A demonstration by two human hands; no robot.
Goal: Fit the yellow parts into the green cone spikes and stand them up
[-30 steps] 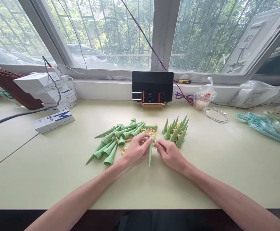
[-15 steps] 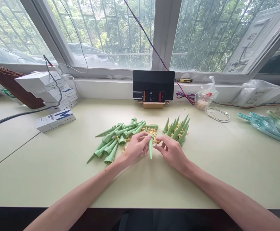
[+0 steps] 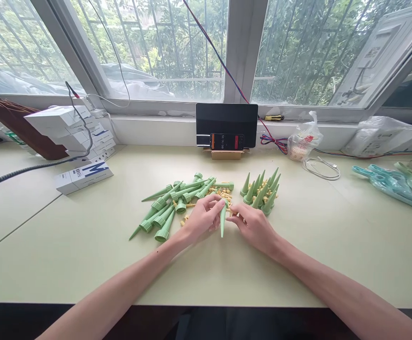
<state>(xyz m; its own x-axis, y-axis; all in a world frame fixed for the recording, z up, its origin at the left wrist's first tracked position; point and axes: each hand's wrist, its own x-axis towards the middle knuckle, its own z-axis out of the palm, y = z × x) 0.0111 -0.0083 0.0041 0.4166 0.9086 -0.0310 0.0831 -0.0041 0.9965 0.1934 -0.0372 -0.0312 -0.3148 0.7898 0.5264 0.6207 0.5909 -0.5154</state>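
Observation:
My left hand [image 3: 207, 216] is closed around a green plant watering spike [image 3: 222, 221], its tapered point hanging down toward me. Close on its right, my right hand [image 3: 255, 225] pinches with thumb and forefinger at a small yellow piece [image 3: 230, 213], mostly hidden by the fingertips. A loose heap of green watering spikes [image 3: 170, 198] lies to the left of my left hand. Small yellow parts [image 3: 223, 192] are scattered just behind my hands. Beyond my right hand, a group of green spikes [image 3: 260, 192] stands upright, points up, with yellow bits among them.
A phone showing a timer [image 3: 226, 141] leans against a dark tablet [image 3: 227, 122] at the back. White boxes [image 3: 83, 177] are on the left. A plastic bag [image 3: 304, 139], a white cable [image 3: 321, 170] and blue-green plastic hangers [image 3: 390, 186] are on the right.
The held spike's tip has dropped slightly, and my right fingertips have shifted a little against the yellow piece. The view has moved very slightly; the heaps look the same.

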